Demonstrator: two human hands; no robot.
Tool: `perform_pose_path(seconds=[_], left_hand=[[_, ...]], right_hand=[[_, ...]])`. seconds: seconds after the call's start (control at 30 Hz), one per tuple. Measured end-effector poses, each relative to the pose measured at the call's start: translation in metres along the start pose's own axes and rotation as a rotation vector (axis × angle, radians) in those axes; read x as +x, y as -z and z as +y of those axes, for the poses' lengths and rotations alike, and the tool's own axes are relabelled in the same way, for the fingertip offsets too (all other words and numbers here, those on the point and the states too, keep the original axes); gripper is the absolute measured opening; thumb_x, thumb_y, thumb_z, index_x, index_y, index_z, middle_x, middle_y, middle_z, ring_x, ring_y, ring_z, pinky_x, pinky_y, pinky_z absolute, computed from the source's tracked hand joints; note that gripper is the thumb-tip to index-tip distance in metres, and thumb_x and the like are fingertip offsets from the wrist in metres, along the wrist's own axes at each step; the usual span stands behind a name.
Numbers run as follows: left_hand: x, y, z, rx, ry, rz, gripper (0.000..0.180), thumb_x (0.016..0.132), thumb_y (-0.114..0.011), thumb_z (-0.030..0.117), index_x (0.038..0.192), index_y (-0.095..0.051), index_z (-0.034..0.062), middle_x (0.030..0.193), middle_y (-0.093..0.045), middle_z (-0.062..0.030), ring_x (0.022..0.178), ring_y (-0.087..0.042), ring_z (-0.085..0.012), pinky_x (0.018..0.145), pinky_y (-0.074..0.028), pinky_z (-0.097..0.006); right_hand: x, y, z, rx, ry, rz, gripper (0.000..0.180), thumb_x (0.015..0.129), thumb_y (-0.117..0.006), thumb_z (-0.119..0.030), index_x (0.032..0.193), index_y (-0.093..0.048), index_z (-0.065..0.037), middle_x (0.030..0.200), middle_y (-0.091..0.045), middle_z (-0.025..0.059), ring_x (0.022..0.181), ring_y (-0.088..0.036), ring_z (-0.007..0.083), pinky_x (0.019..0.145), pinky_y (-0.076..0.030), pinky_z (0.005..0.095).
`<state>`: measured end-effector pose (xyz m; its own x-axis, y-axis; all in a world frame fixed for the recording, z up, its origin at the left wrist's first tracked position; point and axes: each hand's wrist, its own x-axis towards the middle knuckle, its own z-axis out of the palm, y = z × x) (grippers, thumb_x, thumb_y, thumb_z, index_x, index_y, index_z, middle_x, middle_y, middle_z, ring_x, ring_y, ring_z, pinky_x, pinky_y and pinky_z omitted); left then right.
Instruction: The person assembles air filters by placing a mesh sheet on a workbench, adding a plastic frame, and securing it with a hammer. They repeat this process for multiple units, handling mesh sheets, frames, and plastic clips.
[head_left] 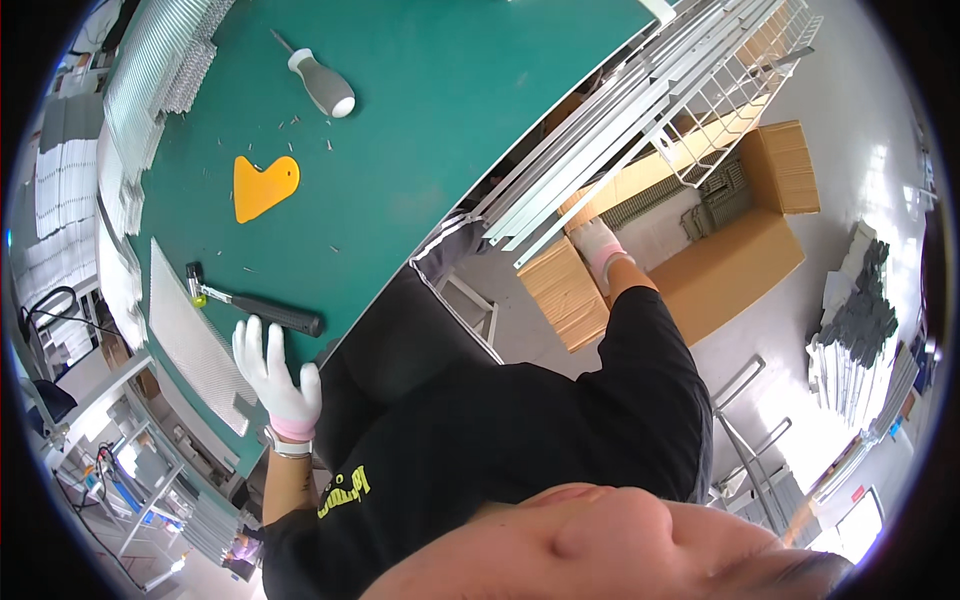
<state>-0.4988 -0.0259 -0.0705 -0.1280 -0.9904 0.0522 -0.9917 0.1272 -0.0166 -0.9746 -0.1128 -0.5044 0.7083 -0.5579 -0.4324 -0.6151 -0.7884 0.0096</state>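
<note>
My left hand (278,385), in a white glove with a pink cuff, rests open at the near edge of the green table (400,130), its fingers spread. Just beyond its fingertips lies a small hammer (270,308) with a black grip. Beside that hand is a pale, finely ribbed panel (190,330). Over to the right, my gloved right hand (598,245) reaches down into an open cardboard box (735,275). Dark grey grid-like parts (720,195) lie inside the box. The right fingers point in at the box's near corner, and their grip is not clear.
A yellow scraper (265,188) and a grey-handled screwdriver (322,84) lie on the table among small scattered metal bits. Ribbed panels (150,90) are stacked along its left side. Long metal strips (610,140) and a white wire basket (725,95) stand between table and box.
</note>
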Motion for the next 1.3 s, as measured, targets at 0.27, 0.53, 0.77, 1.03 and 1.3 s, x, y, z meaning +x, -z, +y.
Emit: perform_pose_path(seconds=[0.27, 0.53, 0.77, 1.03, 1.3], left_hand=[[-0.008, -0.002, 0.0, 0.02, 0.018, 0.003, 0.058, 0.082, -0.053, 0.019, 0.135, -0.048, -0.0019, 0.146, -0.041, -0.0279, 0.134, -0.037, -0.0524, 0.111, -0.029, -0.061], [-0.008, -0.001, -0.002, 0.016, 0.01, 0.004, 0.06, 0.079, -0.053, 0.012, 0.136, -0.048, -0.0033, 0.148, -0.04, -0.0276, 0.136, -0.037, -0.0511, 0.113, -0.029, -0.059], [-0.009, -0.002, 0.001, -0.004, 0.027, 0.007, 0.059, 0.082, -0.052, 0.012, 0.138, -0.046, -0.005, 0.149, -0.039, -0.0278, 0.138, -0.036, -0.048, 0.115, -0.028, -0.057], [-0.012, -0.003, -0.001, -0.013, 0.04, 0.011, 0.056, 0.089, -0.052, 0.02, 0.139, -0.047, -0.0053, 0.15, -0.038, -0.0285, 0.139, -0.036, -0.0464, 0.116, -0.028, -0.055], [-0.01, -0.003, -0.001, -0.015, 0.016, 0.022, 0.054, 0.095, -0.05, 0.026, 0.14, -0.046, -0.0045, 0.15, -0.038, -0.0282, 0.139, -0.036, -0.0469, 0.115, -0.029, -0.055]], right_hand=[[-0.004, 0.005, 0.007, 0.053, 0.1, 0.16, 0.067, 0.089, -0.071, -0.026, 0.143, -0.035, -0.012, 0.139, -0.048, 0.0154, 0.124, -0.052, 0.0363, 0.102, -0.045, 0.0359], [-0.008, 0.014, 0.013, 0.115, 0.138, 0.182, 0.047, 0.087, -0.068, -0.021, 0.128, -0.045, -0.011, 0.122, -0.055, 0.0155, 0.11, -0.058, 0.0348, 0.092, -0.048, 0.0373], [-0.005, 0.019, 0.019, 0.157, 0.159, 0.212, 0.031, 0.086, -0.066, -0.016, 0.114, -0.054, -0.011, 0.108, -0.061, 0.0155, 0.098, -0.063, 0.0335, 0.084, -0.051, 0.0384], [-0.007, 0.02, 0.029, 0.21, 0.161, 0.267, 0.014, 0.084, -0.063, -0.011, 0.098, -0.065, -0.01, 0.091, -0.068, 0.0155, 0.085, -0.069, 0.032, 0.074, -0.055, 0.0398], [-0.001, 0.026, 0.032, 0.244, 0.187, 0.11, 0.031, 0.076, -0.07, -0.018, 0.105, -0.064, -0.007, 0.098, -0.068, 0.017, 0.092, -0.067, 0.0328, 0.081, -0.053, 0.0411]])
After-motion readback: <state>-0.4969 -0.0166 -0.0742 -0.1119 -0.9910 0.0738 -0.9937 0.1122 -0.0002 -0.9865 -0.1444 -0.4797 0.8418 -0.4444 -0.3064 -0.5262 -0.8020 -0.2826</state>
